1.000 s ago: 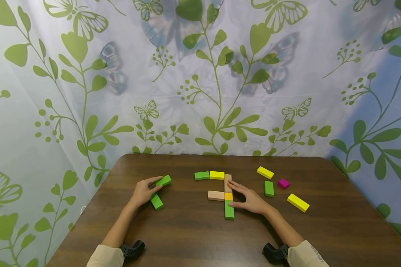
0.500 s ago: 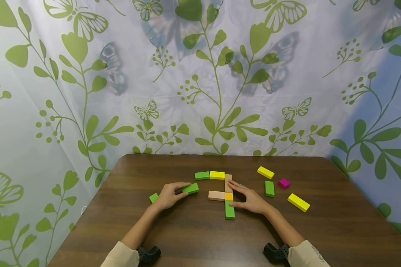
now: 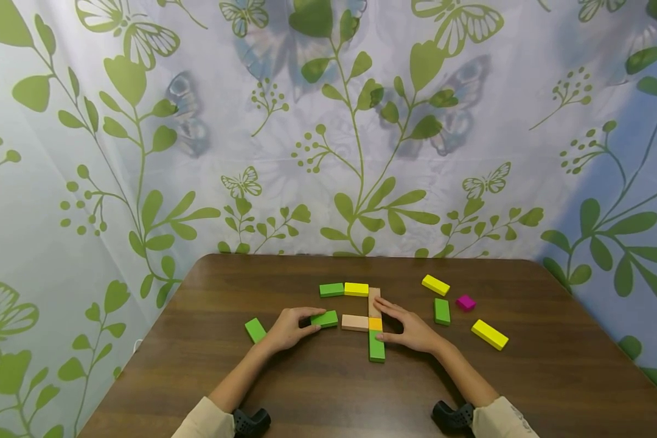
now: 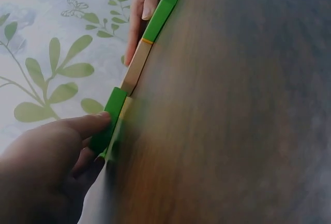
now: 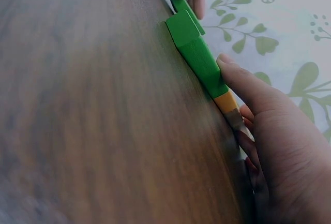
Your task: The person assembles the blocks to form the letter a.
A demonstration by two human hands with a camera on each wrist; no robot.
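My left hand [image 3: 289, 329] pinches a green block [image 3: 325, 319] between thumb and fingers. That block is just left of a plain wooden block [image 3: 354, 323], with a small gap in the head view. My right hand [image 3: 412, 330] rests along the right side of a column. Its fingertips touch an upright plain wooden block [image 3: 375, 297] and its thumb touches a green block [image 3: 376, 348]. Between these two lies an orange block [image 3: 375, 324]. A yellow block [image 3: 356, 289] and another green block [image 3: 331, 290] extend left from the column's top.
A loose green block [image 3: 255, 330] lies left of my left hand. To the right of the column are a yellow block [image 3: 435, 285], a green block [image 3: 441, 311], a magenta block [image 3: 466, 303] and another yellow block [image 3: 490, 334]. A patterned curtain [image 3: 328, 152] hangs behind the brown table [image 3: 328, 395].
My left hand has carried the green block rightward and slightly nearer, from beside the loose green block to the end of the plain wooden block. My right hand has stayed in place.
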